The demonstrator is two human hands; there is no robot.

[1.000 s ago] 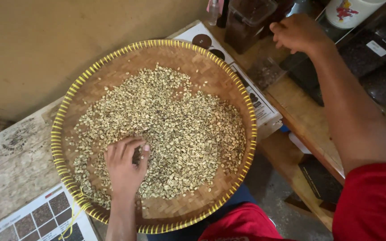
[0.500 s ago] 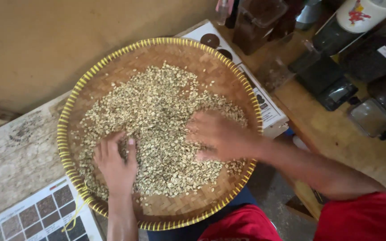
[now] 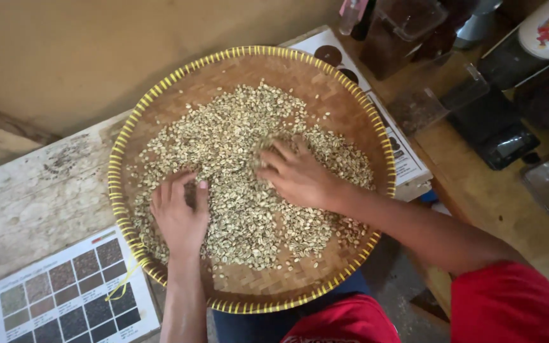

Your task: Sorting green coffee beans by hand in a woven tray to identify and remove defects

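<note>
Both flat, spread hands, left hand (image 3: 179,216) and right hand (image 3: 297,174), press pale pebbly beans (image 3: 243,159) in round woven tray (image 3: 160,89).

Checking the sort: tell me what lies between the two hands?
Head view: only pale green beans, on the woven tray, between left hand and right hand.

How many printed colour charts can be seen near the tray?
2: one chart lies lower left of the woven tray; another chart is partly hidden beyond its far right rim.
</note>
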